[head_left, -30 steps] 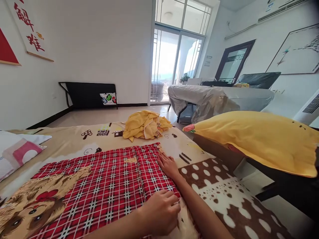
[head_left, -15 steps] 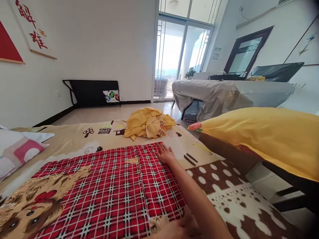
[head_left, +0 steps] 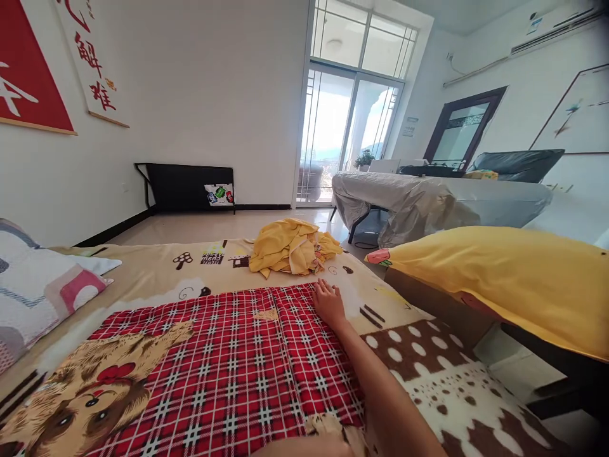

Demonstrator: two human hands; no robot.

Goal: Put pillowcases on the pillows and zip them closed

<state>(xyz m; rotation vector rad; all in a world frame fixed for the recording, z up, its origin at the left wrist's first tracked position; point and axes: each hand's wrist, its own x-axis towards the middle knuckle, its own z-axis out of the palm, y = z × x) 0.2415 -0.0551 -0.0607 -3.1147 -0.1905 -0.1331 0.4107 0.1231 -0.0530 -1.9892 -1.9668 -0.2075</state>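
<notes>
A red plaid blanket (head_left: pixel 228 362) with a printed dog on it lies spread flat on the bed, with a fold line along its right part. My right hand (head_left: pixel 329 303) rests palm down on its far right corner, fingers stretched out and lying flat. At the bottom edge of the view, part of my left hand (head_left: pixel 304 447) shows low over the near right end of the blanket; its fingers are hidden. Just beyond my right hand sits a crumpled yellow cloth (head_left: pixel 285 247).
The bed carries a beige and brown patterned cover (head_left: pixel 409 349). A white and pink pillow (head_left: pixel 52 292) lies at the left, and a yellow pillow (head_left: pixel 499 273) rests at the right beside the bed. Farther back stand a plastic-covered table (head_left: pixel 404 193) and a folded black frame (head_left: pixel 185 187).
The camera view has tipped up a little, so everything sits lower and slightly right. My left hand has slipped mostly out of the bottom of the view. My right hand stays on the corner.
</notes>
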